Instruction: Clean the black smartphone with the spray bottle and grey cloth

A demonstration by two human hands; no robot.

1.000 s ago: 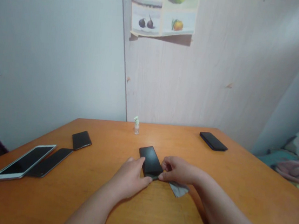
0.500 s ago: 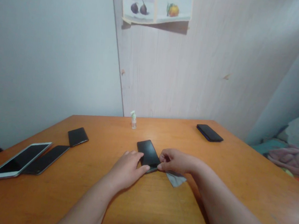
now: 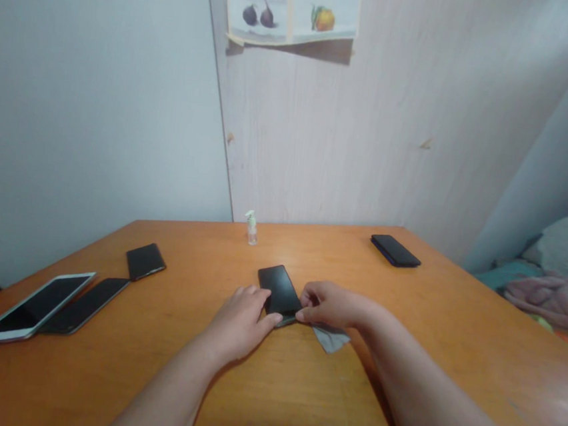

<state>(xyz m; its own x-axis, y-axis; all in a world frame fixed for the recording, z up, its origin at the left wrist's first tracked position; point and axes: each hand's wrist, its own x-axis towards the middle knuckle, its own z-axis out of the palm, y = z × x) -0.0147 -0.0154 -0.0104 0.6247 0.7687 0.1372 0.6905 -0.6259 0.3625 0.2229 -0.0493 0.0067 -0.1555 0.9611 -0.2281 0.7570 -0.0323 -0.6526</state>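
A black smartphone (image 3: pixel 279 288) lies screen up on the table in front of me. My left hand (image 3: pixel 242 323) grips its lower left part, fingers along the left side and thumb at the near edge. At the phone's lower right corner, my right hand (image 3: pixel 329 304) has its fingers closed in a pinch on a grey cloth (image 3: pixel 331 339). Part of that cloth hangs out below the hand and rests on the wood; the rest is hidden under the fingers.
On the left of the wooden table (image 3: pixel 199 258) lie a white tablet (image 3: pixel 34 308), a dark flat device (image 3: pixel 88 307) against it, and a small black device (image 3: pixel 145 261). A pump bottle (image 3: pixel 251 228) stands at the back. Another dark device (image 3: pixel 395 250) lies back right.
The view has shifted slightly, so everything sits a little differently in the picture. Both hands keep nearly the same place at the phone.
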